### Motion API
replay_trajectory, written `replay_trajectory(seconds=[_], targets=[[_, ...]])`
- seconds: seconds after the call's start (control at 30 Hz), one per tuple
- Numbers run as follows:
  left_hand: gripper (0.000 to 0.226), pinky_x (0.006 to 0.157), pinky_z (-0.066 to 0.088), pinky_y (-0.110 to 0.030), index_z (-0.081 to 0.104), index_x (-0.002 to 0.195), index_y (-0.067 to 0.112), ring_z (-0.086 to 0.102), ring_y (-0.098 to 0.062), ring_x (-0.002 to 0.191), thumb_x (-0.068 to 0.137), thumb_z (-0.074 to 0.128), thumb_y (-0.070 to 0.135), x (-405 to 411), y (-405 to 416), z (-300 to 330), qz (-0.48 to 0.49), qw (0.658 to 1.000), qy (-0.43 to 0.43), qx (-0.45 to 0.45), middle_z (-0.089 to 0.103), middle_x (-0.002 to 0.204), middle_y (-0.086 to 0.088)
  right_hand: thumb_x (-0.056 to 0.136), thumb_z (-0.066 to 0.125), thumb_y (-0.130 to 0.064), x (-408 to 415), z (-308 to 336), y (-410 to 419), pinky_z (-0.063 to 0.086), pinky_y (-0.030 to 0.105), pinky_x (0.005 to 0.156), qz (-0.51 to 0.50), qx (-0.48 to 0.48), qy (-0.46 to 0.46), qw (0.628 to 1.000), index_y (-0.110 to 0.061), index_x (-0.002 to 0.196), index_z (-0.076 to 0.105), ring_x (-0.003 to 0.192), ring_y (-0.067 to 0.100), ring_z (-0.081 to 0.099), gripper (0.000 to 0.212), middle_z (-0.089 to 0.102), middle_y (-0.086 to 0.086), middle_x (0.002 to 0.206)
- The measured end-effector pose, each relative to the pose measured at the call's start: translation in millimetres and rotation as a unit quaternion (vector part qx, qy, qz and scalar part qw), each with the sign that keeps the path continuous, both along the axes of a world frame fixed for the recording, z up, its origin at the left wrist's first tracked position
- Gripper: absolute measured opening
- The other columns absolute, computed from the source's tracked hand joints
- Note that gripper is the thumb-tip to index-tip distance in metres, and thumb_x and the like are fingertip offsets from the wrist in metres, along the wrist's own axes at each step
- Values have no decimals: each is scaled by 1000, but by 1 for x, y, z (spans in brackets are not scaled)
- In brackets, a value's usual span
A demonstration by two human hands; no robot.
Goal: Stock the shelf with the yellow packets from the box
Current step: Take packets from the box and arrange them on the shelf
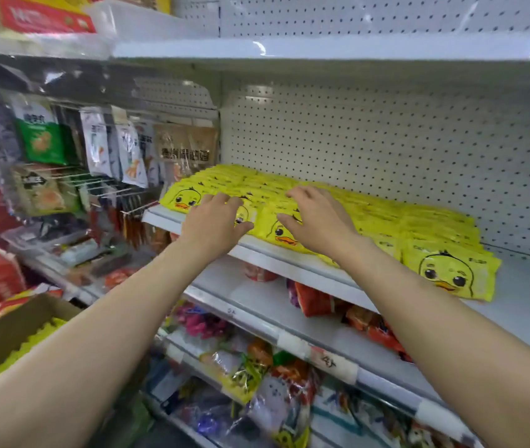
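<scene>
Head view had my left hand [215,218] and right hand [317,218] spread flat, fingers loose, pressing the yellow packets [386,221] already rowed across the shelf [289,263], while more waited in the box [14,334], so I judged stocking roughly midway.

From my remote seat I see two bare forearms, sleeveless as far as the lower edge at six o'clock. The bare left hand [213,218] and bare right hand [317,218] carry no gloves, rings, watch or bands. Fingernails look short and unpainted, though blur softens them.
</scene>
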State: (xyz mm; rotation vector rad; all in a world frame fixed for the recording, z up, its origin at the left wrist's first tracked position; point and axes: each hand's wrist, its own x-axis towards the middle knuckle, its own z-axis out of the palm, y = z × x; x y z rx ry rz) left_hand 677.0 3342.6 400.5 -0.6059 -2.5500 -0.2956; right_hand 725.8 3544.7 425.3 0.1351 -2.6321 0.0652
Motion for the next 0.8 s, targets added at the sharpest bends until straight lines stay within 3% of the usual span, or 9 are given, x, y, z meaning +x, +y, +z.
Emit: replay_trajectory(seconds=[0.43, 0.6, 0.8], targets=[[53, 90, 48, -46, 51, 129, 20, 50, -31, 117, 89, 54, 55, -18, -278, -21, 116, 991, -17, -64, 56, 124, -7, 95, 51, -49, -69, -35, -275, 37, 38, 106, 122, -15, -38, 992, -20, 138, 48, 134, 26, 38, 51, 48, 2, 144], [51, 96, 45, -45, 51, 129, 19, 47, -31, 120, 90, 55, 52, -32, -349, -37, 147, 986, -50, -56, 55, 127, -6, 97, 50, -48, -97, -57, -345, 41, 40, 103, 168, -16, -85, 982, -21, 136, 46, 132, 24, 38, 49, 45, 0, 142], [53, 98, 43, -45, 49, 133, 21, 45, -28, 127, 91, 52, 54, -70, -414, -69, 193, 977, -78, -50, 53, 132, -4, 98, 49, -48, -158, -95, -412, 36, 41, 111, 212, 0, -127, 969, -19, 142, 43, 140, 24, 31, 53, 40, 3, 150]])
